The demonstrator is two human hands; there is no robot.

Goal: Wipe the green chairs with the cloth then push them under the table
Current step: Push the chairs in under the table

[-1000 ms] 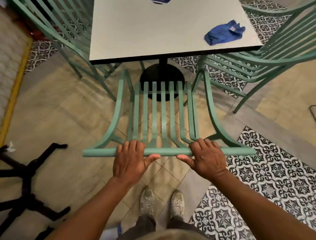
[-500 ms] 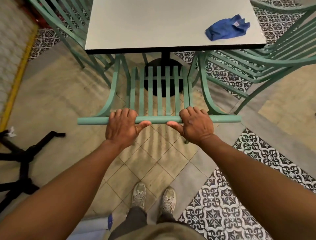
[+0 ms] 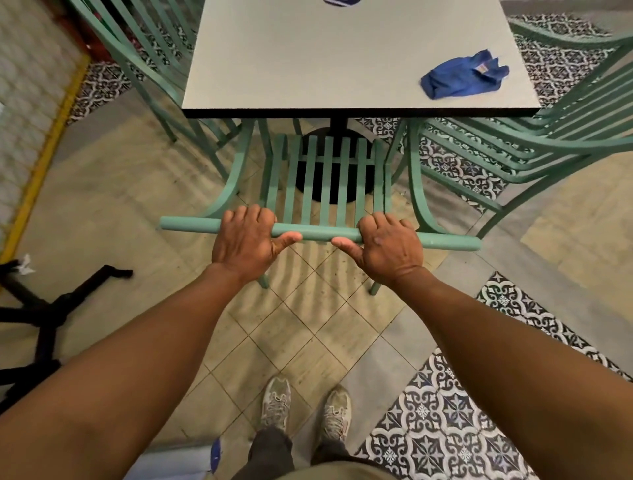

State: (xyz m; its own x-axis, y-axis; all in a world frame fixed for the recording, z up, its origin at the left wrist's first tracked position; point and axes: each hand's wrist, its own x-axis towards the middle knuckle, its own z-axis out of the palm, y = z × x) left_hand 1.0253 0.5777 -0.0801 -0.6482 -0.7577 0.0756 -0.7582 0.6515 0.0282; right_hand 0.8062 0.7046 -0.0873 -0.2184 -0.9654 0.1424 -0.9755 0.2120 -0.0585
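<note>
A green slatted chair (image 3: 325, 178) stands in front of me, its seat partly under the near edge of the white table (image 3: 308, 65). My left hand (image 3: 245, 241) and my right hand (image 3: 388, 245) both grip the chair's round top rail (image 3: 188, 224), thumbs below it. A crumpled blue cloth (image 3: 462, 78) lies on the table's right side, far from both hands. Another green chair (image 3: 534, 137) stands at the right of the table and a third (image 3: 147, 58) at its left.
The table's black pedestal base (image 3: 332, 164) sits behind the chair's slats. A black metal stand (image 3: 41, 308) lies on the floor at left. My shoes (image 3: 305, 407) rest on beige tiles, with patterned tiles (image 3: 445, 428) to the right. A blue item (image 3: 337, 1) shows at the table's far edge.
Both hands have moved the chair away from me, so its seat has slid further under the table's near edge. The grip on the top rail is unchanged.
</note>
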